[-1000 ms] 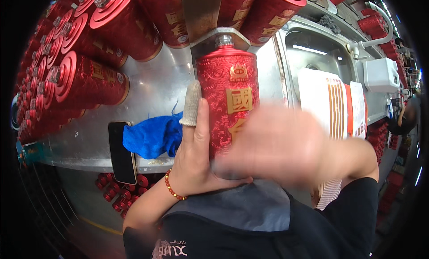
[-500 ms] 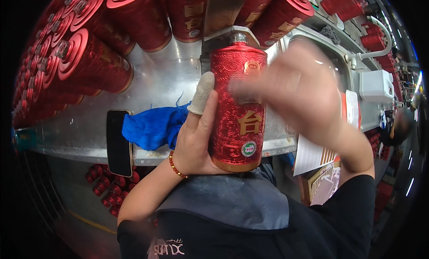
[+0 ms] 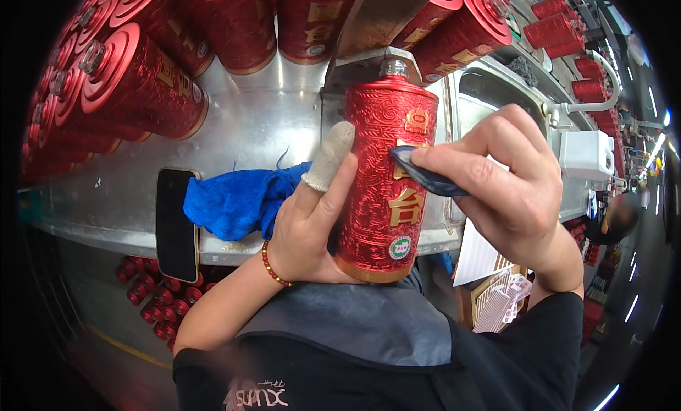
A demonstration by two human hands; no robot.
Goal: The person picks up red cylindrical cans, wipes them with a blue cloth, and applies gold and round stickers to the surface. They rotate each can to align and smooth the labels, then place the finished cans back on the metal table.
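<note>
A red embossed bottle [image 3: 372, 191] with a clear glass neck and raised gold characters stands slightly tilted in front of me. My left hand [image 3: 312, 230] grips it from the left and around its base, one finger in a grey knit finger sleeve [image 3: 330, 155]. My right hand [image 3: 511, 180] pinches a small dark, curved, flat piece [image 3: 436, 182], its tip touching the gold lettering on the upper front; its exact kind cannot be made out. A blue cloth [image 3: 234, 205] lies left of my left hand, next to a black phone [image 3: 177, 223].
Many red bottles [image 3: 142, 91] crowd the metal bench [image 3: 241, 120] at left and back. A metal post [image 3: 383, 17] rises behind the held bottle. To the right are a sink [image 3: 489, 84], a white jug [image 3: 587, 155] and a box with printed sheets [image 3: 496, 297]. More bottles [image 3: 167, 297] sit below the bench.
My right hand, blurred across the bottle's front before, has moved slightly right and lower, and the dark piece in its pinch now shows. My left hand keeps its hold.
</note>
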